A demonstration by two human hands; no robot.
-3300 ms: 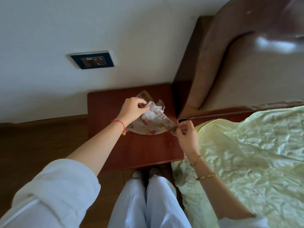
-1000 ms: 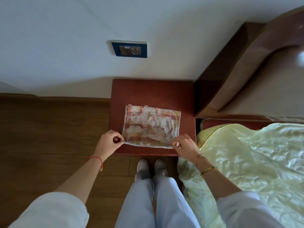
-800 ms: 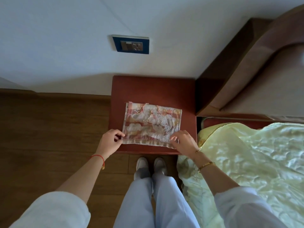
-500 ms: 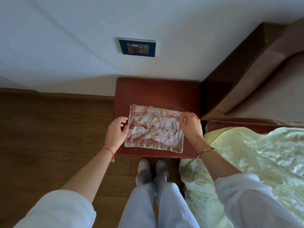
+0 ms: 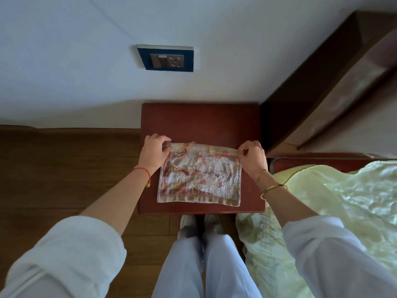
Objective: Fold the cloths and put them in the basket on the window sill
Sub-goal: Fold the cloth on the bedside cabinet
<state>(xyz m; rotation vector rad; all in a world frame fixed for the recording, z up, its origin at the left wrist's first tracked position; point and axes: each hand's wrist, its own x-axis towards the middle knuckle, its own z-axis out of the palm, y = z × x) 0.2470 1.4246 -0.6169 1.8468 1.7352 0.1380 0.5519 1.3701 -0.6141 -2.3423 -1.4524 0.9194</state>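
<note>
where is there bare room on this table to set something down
Widest bare patch: the back strip of the table, between the cloth and the wall. Thin margins flank it left and right. Crowded at its far corners, where the left hand and right hand grip it.

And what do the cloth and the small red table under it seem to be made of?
The cloth looks like worn terry towelling: looped white patches on a pink and orange check, with a flat woven hem. The small table seems to be wood or veneer with a smooth red-brown finish; its top has a dull sheen, but no grain shows.
</note>
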